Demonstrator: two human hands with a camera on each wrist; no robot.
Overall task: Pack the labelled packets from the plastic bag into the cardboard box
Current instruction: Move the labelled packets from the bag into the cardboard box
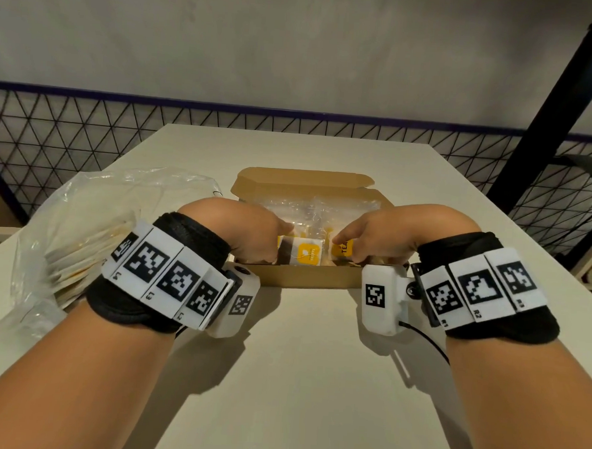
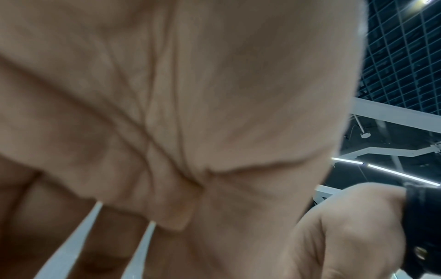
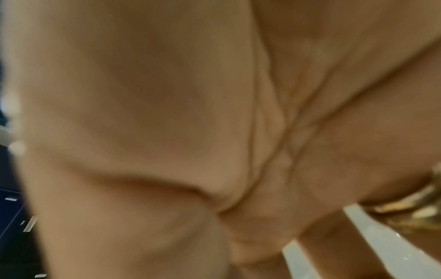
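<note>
Both hands reach down into the cardboard box (image 1: 305,278), which sits open on the bench (image 1: 296,379) with its lid flap folded back on the far side. The left hand (image 1: 253,234) is over the box's left part and the right hand (image 1: 379,237) over its right part, fingers pointing down onto the labelled packets (image 1: 308,252) that lie inside, their yellow-and-white labels showing between the two hands. Each grip seems to press or pinch at the packets, but the fingertips are hidden behind knuckles and the box's near wall, so whether either grip holds a packet cannot be told. Clear wrapping fills the far half of the box. To the left of the box lies the plastic bag (image 1: 82,220), crumpled, with a stack of pale packets inside it; its lower edge is cut off. Both wrist views are filled with blurred palm, showing nothing of the packets.
</note>
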